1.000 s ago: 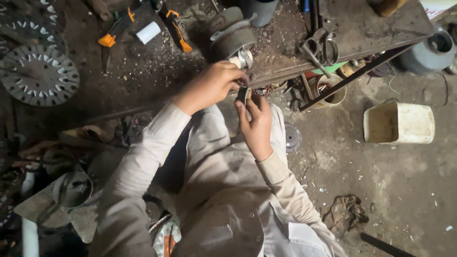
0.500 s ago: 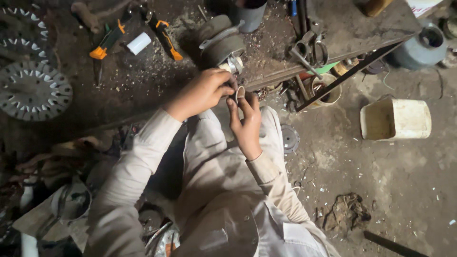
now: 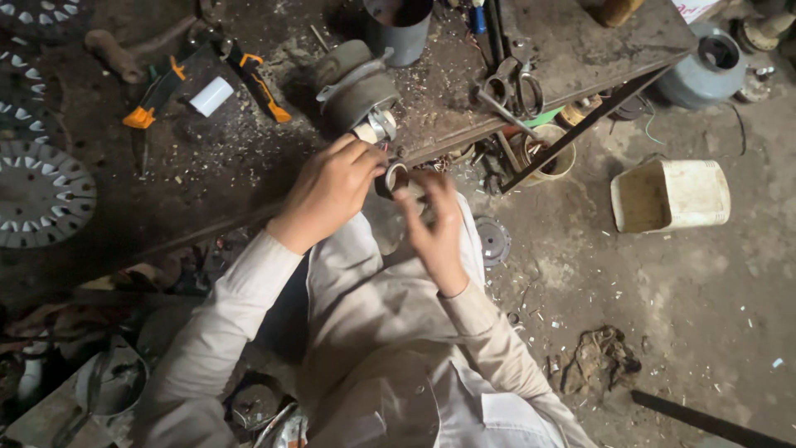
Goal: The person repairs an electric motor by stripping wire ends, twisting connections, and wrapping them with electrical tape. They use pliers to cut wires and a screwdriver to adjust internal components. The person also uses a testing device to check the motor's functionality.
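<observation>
Tape roll [image 3: 393, 177], small and dark with a pale core, sits between the two hands at the front edge of the workbench [image 3: 249, 178]. The left hand [image 3: 330, 189] reaches in from the bench side; its fingers are curled, with the fingertips [image 3: 371, 158] closed on the upper edge of the roll. The right hand [image 3: 437, 226] is raised just beside the roll with its fingers loosely spread and blurred; whether they grip the roll cannot be determined. Directly behind the roll, a grey cylindrical motor part [image 3: 358, 93] lies on the bench, and its pale end piece [image 3: 377, 127] is just beside the left fingertips. A dark metal cup [image 3: 398, 29] stands behind the motor part. To the left lie a white cylinder [image 3: 211, 96] and orange-handled tools [image 3: 259, 85]. Scissors [image 3: 518, 87] rest on the right portion of the bench. Round slotted metal discs [image 3: 41, 195] lie at the far left. On the floor to the right stand a cream plastic tub [image 3: 670, 195] and a blue-grey canister [image 3: 706, 70].
</observation>
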The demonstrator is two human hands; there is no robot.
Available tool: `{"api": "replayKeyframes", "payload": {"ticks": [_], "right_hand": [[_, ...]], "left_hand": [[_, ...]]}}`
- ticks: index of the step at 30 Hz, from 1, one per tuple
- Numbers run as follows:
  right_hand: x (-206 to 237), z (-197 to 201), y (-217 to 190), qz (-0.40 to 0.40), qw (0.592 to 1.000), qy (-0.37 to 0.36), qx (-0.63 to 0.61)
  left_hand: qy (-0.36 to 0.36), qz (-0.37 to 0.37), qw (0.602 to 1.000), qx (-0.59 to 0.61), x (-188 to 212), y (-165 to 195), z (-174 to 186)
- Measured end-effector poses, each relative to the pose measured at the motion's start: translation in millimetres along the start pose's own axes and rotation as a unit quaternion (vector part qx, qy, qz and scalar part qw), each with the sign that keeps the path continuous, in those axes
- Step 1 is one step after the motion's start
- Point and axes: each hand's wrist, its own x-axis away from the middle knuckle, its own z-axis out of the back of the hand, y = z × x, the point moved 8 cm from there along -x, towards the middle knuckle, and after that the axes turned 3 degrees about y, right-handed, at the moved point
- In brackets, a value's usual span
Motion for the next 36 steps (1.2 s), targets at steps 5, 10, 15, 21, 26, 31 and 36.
{"api": "replayKeyframes", "payload": {"ticks": [5, 10, 15, 21, 26, 31, 36], "right_hand": [[-83.5, 72.5, 51.0, 0.086, 0.967, 0.159, 0.179], [-178.5, 52.7, 176.7, -0.017, 0.954, -0.159, 0.253], [-208.0, 37.2, 254.5, -0.083, 0.853, -0.347, 0.380], [-188.3, 59.5, 260.0, -0.362, 0.839, -0.403, -0.053], [-154.5, 108.2, 209.8, -0.403, 0.840, -0.227, -0.283], [-106.1, 150.7, 159.9, -0.337, 0.920, -0.133, -0.152], [-63.8, 156.8, 100.2, -0.202, 0.955, -0.218, 0.002]], "left_hand": [[-0.042, -0.048, 0.993, -0.100, 1.7, 5.4, -12.4], [-0.118, -0.056, 0.985, -0.111, -1.3, -2.4, -23.1], [-0.143, -0.027, 0.989, -0.008, 1.2, -11.6, -17.0], [-0.172, -0.046, 0.983, -0.033, 4.7, -15.4, -13.6], [-0.192, -0.045, 0.979, -0.053, 1.1, -17.8, -25.0], [-0.200, -0.065, 0.974, -0.089, -2.0, -13.6, -30.1], [-0.157, -0.007, 0.987, -0.034, -5.6, -14.0, -19.8]]}}
